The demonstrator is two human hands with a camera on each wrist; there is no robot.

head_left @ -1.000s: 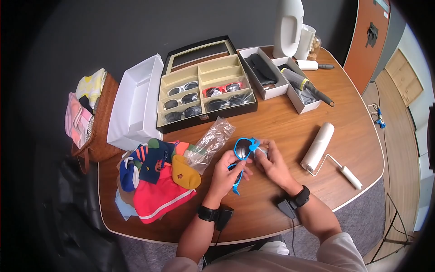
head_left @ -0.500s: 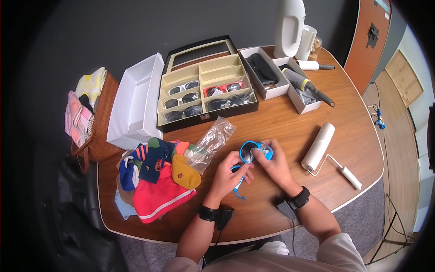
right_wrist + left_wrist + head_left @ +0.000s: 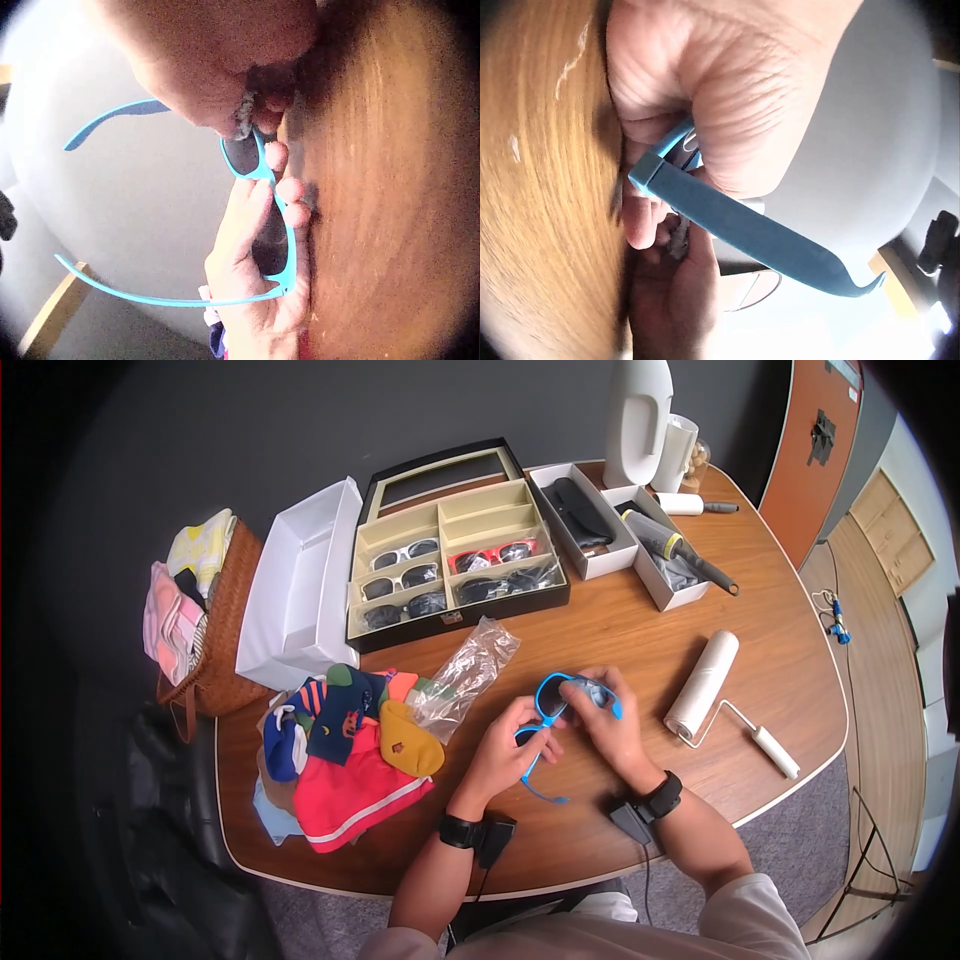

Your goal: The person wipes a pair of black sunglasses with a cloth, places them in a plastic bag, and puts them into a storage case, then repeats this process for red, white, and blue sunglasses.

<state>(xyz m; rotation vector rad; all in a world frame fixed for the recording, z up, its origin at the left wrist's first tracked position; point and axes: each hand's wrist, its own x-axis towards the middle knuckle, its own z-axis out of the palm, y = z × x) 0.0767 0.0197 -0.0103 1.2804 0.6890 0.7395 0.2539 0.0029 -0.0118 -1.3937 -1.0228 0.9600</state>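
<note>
Blue-framed sunglasses (image 3: 551,698) with dark lenses are held up over the table, between both hands. My left hand (image 3: 502,752) pinches one lens side and the bridge between thumb and fingers. In the left wrist view, a blue temple arm (image 3: 742,229) sticks out past that hand, unfolded. My right hand (image 3: 615,738) is at the other lens, its thumb in front and fingers behind. A crumpled grey cloth (image 3: 244,118) is pinched in the right fingers against this lens; most of it is hidden by the hand.
A clear plastic bag (image 3: 470,675) and a pile of socks and clothes (image 3: 350,790) lie left of the hands. Behind stands an open display case (image 3: 490,525) with several sunglasses, beside a white box (image 3: 300,575). A lint roller (image 3: 703,682) lies to the right.
The sunglasses have turned and shifted slightly right, their lower temple arm swinging outward to the right. My right thumb has moved onto the lens front.
</note>
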